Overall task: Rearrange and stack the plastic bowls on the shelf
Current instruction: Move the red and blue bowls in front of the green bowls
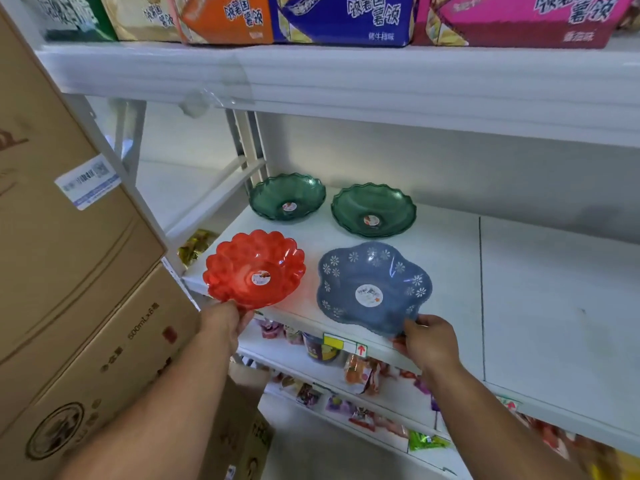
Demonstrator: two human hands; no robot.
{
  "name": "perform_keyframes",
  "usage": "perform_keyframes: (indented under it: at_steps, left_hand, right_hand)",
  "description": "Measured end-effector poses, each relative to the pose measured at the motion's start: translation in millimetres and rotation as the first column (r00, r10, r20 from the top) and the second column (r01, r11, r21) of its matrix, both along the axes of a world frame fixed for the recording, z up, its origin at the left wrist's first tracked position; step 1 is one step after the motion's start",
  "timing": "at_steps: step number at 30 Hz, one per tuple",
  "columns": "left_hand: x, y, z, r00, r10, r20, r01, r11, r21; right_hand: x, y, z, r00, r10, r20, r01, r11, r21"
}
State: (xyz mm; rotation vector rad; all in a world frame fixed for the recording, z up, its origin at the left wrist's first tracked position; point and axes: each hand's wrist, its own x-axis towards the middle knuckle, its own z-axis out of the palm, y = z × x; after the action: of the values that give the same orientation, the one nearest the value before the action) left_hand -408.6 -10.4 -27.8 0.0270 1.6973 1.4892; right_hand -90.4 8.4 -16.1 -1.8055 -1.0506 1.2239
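Observation:
On the white shelf (519, 289) sit two green scalloped bowls, one at the back left (287, 195) and one beside it to the right (374, 209). A red translucent bowl (254, 268) is at the front left, its near rim pinched by my left hand (225, 322). To its right a blue flower-patterned bowl (374, 285) hangs over the shelf's front edge, with my right hand (429, 341) gripping its near right rim. Each bowl has a round sticker in its middle.
Stacked cardboard boxes (69, 271) stand close on the left. The shelf above (381, 77) carries colourful snack cartons. Lower shelves (346, 375) hold packaged snacks. The right half of the bowl shelf is bare white surface.

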Motion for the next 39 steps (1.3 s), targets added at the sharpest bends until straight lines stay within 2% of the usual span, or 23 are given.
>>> perform_keyframes:
  at_steps: [6, 17, 39]
  left_hand:
    - [-22.2, 5.3, -4.8, 0.998, -0.028, 0.054, 0.028, 1.000, -0.003]
    - [-29.2, 18.8, -2.4, 0.999, -0.011, 0.039, 0.013, 0.998, -0.059]
    - [-25.1, 21.4, -2.1, 1.000, -0.022, 0.014, 0.022, 1.000, -0.020]
  right_hand:
    - [-24.9, -0.2, -1.7, 0.999, -0.031, -0.017, 0.031, 0.999, -0.037]
    - [-42.7, 10.8, -6.6, 0.997, -0.056, -0.056, 0.051, 0.996, -0.078]
    - [-43.3, 9.5, -11.7, 0.999, -0.015, -0.041, 0.009, 0.990, -0.138]
